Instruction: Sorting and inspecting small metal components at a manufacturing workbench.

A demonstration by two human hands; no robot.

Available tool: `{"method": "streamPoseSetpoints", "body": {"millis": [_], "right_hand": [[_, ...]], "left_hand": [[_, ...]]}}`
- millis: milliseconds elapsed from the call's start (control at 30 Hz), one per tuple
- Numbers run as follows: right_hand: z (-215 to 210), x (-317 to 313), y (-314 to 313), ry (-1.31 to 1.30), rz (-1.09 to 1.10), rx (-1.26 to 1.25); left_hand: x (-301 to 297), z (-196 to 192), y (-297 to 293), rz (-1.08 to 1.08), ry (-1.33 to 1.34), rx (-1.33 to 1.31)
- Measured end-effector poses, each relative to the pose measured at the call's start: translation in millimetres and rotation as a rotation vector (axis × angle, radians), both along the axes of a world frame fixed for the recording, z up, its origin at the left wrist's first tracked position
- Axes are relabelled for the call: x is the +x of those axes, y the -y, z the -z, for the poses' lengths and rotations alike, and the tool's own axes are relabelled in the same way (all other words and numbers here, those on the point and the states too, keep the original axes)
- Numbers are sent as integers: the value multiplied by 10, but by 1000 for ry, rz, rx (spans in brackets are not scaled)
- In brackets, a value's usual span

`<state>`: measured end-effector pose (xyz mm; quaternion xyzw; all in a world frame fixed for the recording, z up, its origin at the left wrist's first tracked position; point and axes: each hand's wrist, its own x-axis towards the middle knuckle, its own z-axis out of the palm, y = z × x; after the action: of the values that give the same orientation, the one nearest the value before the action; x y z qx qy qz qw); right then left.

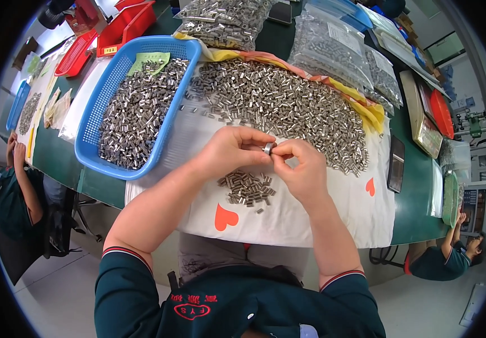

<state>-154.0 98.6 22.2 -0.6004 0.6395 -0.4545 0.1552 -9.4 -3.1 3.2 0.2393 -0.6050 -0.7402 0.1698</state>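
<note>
My left hand and my right hand meet over the white cloth, fingertips nearly together. Between them is a small shiny metal ring-shaped part, pinched from both sides. The fingers cover much of it, so its full form is hard to tell. Below the hands lies a small pile of short metal cylinders. Beyond them spreads a large heap of similar cylinders, edged by a rolled yellow and orange cloth.
A blue perforated basket of metal cylinders stands left. Clear bags of metal parts sit at the back. At right lies a dark phone. Red trays stand far left. Co-workers sit on both sides.
</note>
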Motion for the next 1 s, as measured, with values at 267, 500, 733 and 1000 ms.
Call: {"method": "streamPoseSetpoints", "body": {"millis": [267, 500, 733, 1000], "right_hand": [[-108, -156, -26, 212, -101, 256], [-59, -474, 23, -72, 247, 181], [138, -323, 152, -526, 180, 148], [118, -302, 96, -562, 163, 197]], "left_hand": [[10, -34, -5, 111, -12, 104], [21, -147, -80, 242, 91, -151], [65, -135, -50, 320, 36, -143], [14, -58, -3, 251, 21, -70]]}}
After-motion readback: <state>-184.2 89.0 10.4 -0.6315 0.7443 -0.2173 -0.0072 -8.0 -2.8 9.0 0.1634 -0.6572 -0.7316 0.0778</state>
